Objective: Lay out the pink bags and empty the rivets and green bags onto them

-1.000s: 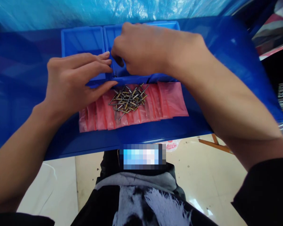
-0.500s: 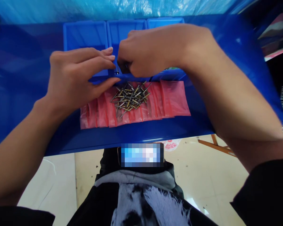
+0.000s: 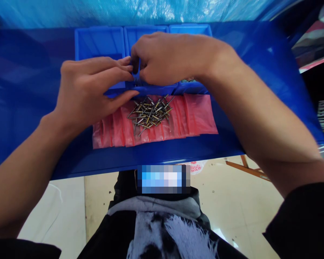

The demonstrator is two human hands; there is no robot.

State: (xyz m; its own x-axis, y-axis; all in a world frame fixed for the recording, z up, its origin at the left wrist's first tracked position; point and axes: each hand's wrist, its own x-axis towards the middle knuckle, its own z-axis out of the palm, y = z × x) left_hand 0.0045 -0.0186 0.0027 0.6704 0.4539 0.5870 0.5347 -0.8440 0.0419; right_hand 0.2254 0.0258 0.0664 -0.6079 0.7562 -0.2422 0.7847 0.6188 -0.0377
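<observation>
Many blind rivets (image 3: 150, 114) lie loose, long axes mixed, on pink plastic bags (image 3: 199, 115), just below left hand (image 3: 88, 90) and right hand (image 3: 162, 59); left thumb nearest pile. Right fingers curled closed at blue bin rim (image 3: 156, 90), held item hidden; left hand half-open, fingers extended.

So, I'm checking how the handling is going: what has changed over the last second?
The right hand has shifted left, closer to the left hand, and the rivet that showed between them is now hidden. The rivet pile, pink bags and blue bins look unchanged.
</observation>
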